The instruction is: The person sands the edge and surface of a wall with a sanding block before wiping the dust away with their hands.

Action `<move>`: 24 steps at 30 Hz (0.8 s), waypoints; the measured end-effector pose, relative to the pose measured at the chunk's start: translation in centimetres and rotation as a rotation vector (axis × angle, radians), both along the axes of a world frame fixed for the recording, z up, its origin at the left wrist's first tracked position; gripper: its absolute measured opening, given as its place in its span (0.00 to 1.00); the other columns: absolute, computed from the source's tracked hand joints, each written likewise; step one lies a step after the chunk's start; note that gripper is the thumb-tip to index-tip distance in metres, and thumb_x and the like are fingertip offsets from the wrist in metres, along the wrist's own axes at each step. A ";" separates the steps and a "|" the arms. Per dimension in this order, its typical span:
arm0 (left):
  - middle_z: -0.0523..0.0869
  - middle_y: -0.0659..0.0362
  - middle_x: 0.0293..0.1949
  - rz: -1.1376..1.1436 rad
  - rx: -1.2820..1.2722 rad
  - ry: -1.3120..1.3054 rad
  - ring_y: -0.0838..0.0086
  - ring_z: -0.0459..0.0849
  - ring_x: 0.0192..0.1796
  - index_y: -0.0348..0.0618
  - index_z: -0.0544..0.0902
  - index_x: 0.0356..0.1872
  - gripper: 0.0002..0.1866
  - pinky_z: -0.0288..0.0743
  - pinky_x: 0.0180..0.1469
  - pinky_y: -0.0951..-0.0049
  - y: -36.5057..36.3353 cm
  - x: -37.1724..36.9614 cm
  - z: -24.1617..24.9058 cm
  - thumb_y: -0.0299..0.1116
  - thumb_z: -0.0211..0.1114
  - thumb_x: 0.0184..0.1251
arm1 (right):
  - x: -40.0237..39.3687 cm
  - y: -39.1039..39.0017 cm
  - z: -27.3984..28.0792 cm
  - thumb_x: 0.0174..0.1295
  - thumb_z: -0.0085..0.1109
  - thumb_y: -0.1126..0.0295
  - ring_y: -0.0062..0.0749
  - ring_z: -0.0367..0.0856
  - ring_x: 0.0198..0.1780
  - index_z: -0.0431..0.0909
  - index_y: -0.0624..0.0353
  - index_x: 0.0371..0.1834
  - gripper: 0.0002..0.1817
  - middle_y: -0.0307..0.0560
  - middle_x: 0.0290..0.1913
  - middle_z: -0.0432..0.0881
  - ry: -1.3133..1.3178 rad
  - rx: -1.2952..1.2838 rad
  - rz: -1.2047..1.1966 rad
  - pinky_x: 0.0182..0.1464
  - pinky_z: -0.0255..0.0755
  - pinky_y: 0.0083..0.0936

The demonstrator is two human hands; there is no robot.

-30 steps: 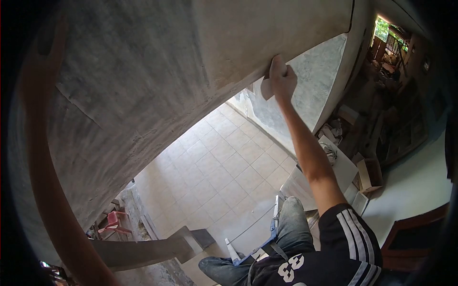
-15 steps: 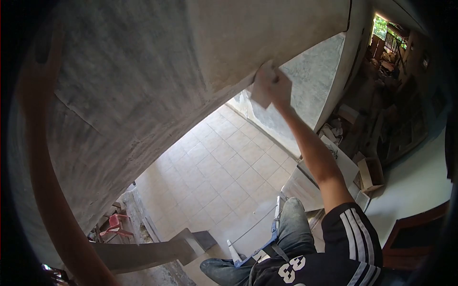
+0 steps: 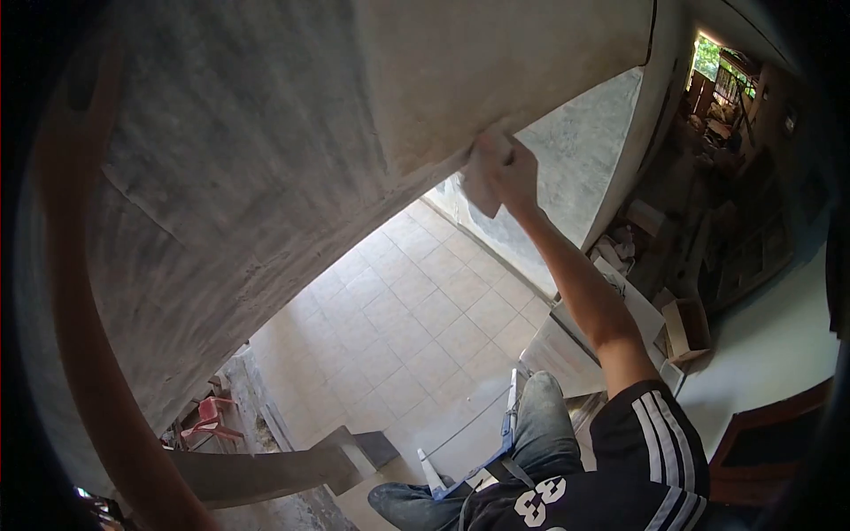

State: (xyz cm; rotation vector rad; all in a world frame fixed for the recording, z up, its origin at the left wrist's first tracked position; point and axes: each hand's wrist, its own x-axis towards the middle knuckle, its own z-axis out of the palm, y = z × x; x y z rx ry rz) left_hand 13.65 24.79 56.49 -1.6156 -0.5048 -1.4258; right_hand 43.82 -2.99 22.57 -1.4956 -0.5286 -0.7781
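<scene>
My right hand (image 3: 513,168) is closed around a pale, stiff-looking sheet (image 3: 481,186) that resembles sandpaper. It presses the sheet to the lower edge of a grey plastered surface (image 3: 257,124), beside a smoother brownish patch (image 3: 487,62). Far up on the left, in the dim rim of the view, my left hand (image 3: 71,150) rests against the same plaster. Its fingers look stretched out, with a dark gap by the thumb; the tips fade into shadow.
Below me are a blue and white ladder frame (image 3: 509,425) between my legs and a tiled floor (image 3: 416,301). A red chair (image 3: 212,418) stands lower left, near a grey beam (image 3: 257,473). At right are an open box (image 3: 686,327) and clutter.
My right hand has shifted slightly down along the plaster edge, and the sheet has tilted a little. The left hand stays in about the same place.
</scene>
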 end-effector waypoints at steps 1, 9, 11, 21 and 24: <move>0.80 0.52 0.61 -0.013 -0.037 0.018 0.59 0.77 0.64 0.48 0.75 0.65 0.36 0.70 0.64 0.66 0.5 0.3 -0.2 0.63 0.56 0.66 | 1.6 -0.7 -0.5 0.64 0.60 0.48 0.30 0.81 0.33 0.82 0.65 0.32 0.25 0.48 0.26 0.83 0.020 -0.094 -0.059 0.36 0.73 0.33; 0.78 0.51 0.62 -0.064 0.100 0.110 0.58 0.77 0.64 0.54 0.72 0.67 0.32 0.70 0.64 0.65 2.4 -0.7 1.3 0.60 0.54 0.68 | 0.2 0.3 -0.7 0.62 0.62 0.46 0.29 0.78 0.29 0.78 0.65 0.26 0.27 0.47 0.23 0.80 0.142 0.044 -0.089 0.32 0.71 0.30; 0.76 0.51 0.64 0.026 0.110 0.162 0.58 0.76 0.65 0.64 0.65 0.71 0.26 0.72 0.64 0.65 4.3 -0.7 1.4 0.51 0.52 0.74 | 0.9 -1.4 0.0 0.62 0.62 0.46 0.31 0.79 0.32 0.79 0.66 0.28 0.27 0.50 0.25 0.82 0.212 -0.101 -0.084 0.36 0.72 0.30; 0.78 0.54 0.64 0.582 0.311 0.314 0.58 0.78 0.63 0.53 0.70 0.69 0.28 0.71 0.63 0.66 0.3 -1.6 0.2 0.50 0.55 0.71 | 2.9 -2.1 -0.8 0.61 0.62 0.46 0.28 0.76 0.27 0.75 0.64 0.22 0.29 0.46 0.22 0.79 0.186 -0.022 -0.084 0.31 0.69 0.33; 0.75 0.57 0.66 0.538 0.245 0.213 0.61 0.80 0.60 0.56 0.63 0.74 0.29 0.73 0.60 0.69 -1.0 -1.0 -0.2 0.34 0.54 0.72 | 3.1 -1.5 0.0 0.62 0.61 0.45 0.28 0.79 0.31 0.81 0.66 0.30 0.28 0.49 0.26 0.83 0.349 0.170 -0.064 0.34 0.71 0.30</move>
